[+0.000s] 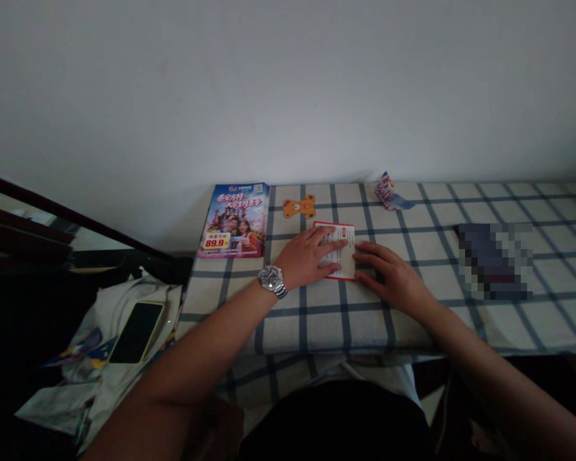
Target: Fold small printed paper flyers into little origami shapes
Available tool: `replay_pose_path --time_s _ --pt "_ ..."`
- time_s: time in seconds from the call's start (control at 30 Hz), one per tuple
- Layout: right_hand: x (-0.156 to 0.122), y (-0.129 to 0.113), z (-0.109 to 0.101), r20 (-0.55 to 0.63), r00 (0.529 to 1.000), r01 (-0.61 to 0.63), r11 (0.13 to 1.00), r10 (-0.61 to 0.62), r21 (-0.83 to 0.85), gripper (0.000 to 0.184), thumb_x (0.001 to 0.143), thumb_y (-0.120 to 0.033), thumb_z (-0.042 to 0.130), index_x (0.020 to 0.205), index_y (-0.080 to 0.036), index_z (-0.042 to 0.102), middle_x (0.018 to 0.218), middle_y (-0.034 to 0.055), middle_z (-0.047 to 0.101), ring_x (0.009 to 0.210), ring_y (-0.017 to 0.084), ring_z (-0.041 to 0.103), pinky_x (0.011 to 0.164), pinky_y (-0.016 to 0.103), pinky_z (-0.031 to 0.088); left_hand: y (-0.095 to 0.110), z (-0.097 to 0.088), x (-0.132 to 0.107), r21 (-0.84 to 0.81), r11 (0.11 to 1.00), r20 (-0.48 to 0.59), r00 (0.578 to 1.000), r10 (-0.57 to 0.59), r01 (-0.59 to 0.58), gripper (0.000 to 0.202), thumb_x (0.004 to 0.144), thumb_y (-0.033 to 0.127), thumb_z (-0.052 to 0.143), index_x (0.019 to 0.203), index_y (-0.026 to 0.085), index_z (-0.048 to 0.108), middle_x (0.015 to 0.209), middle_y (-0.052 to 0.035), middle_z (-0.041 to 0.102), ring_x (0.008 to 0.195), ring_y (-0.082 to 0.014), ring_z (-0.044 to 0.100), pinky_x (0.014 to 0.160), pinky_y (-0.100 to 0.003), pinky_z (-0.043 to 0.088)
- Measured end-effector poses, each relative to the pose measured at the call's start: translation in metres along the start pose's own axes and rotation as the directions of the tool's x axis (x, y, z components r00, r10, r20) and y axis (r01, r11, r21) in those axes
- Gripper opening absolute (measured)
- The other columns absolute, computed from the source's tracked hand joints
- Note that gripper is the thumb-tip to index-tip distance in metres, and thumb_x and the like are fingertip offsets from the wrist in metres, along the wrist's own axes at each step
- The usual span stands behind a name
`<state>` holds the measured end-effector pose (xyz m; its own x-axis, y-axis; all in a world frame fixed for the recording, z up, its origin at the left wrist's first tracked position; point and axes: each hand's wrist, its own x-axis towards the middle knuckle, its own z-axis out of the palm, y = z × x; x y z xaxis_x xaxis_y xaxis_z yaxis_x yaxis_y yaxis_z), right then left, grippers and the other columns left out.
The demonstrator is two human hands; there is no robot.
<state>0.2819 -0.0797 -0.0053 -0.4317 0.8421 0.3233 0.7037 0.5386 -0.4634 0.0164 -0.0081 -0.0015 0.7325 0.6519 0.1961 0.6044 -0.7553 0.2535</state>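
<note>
A small white printed sheet with a red border [348,262] lies on the checked tablecloth [312,326]. My left hand [306,257], with a metal watch [271,280] on its wrist, rests flat on the sheet and covers its left part. Its fingers are spread. At the sheet's right edge lies my right hand [397,276], fingers stretched out and apart, the tips by the border. Just behind the sheet is a flat brown bear cutout [299,207].
A stack of colourful flyers [234,221] sits at the table's left end. Crumpled printed paper [390,194] lies near the wall. Farther right is a dark, pixelated item [494,259]. Below the table's left side, a phone [137,331] rests on a white bag [112,304].
</note>
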Motion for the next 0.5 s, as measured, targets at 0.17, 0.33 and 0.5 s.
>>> replay_pose_path --time_s 0.17,0.33,0.5 --pt "0.006 0.002 -0.001 0.005 1.000 0.006 1.000 -0.006 -0.028 0.031 0.099 -0.032 0.066 0.129 -0.029 0.070 0.137 0.0119 0.067 0.127 0.033 0.065 0.108 0.059 0.055 -0.004 -0.004 -0.001 0.015 1.000 -0.024 1.000 -0.010 0.010 0.055 0.099 0.052 0.063 0.151 0.033 0.055 0.156 -0.0089 0.048 0.143 -0.0302 0.047 0.118 -0.049 0.043" --pt "0.017 0.000 -0.005 -0.005 1.000 -0.003 0.997 0.002 -0.072 0.023 0.101 -0.033 0.063 0.120 -0.025 0.073 0.125 0.0117 0.072 0.115 0.032 0.068 0.100 0.054 0.056 -0.013 -0.010 -0.005 0.021 0.999 -0.052 0.998 -0.044 0.045 0.053 0.099 0.049 0.065 0.148 0.030 0.059 0.153 -0.0103 0.050 0.140 -0.0310 0.048 0.118 -0.050 0.043" --pt "0.035 0.003 -0.008 -0.029 0.998 -0.052 0.997 0.051 -0.052 0.013 0.100 -0.030 0.062 0.108 -0.025 0.071 0.110 0.0088 0.074 0.104 0.029 0.070 0.093 0.048 0.057 -0.014 -0.014 -0.006 0.022 0.998 -0.069 0.996 -0.065 0.067 0.050 0.098 0.043 0.065 0.145 0.027 0.061 0.152 -0.0107 0.050 0.141 -0.0319 0.047 0.119 -0.051 0.041"
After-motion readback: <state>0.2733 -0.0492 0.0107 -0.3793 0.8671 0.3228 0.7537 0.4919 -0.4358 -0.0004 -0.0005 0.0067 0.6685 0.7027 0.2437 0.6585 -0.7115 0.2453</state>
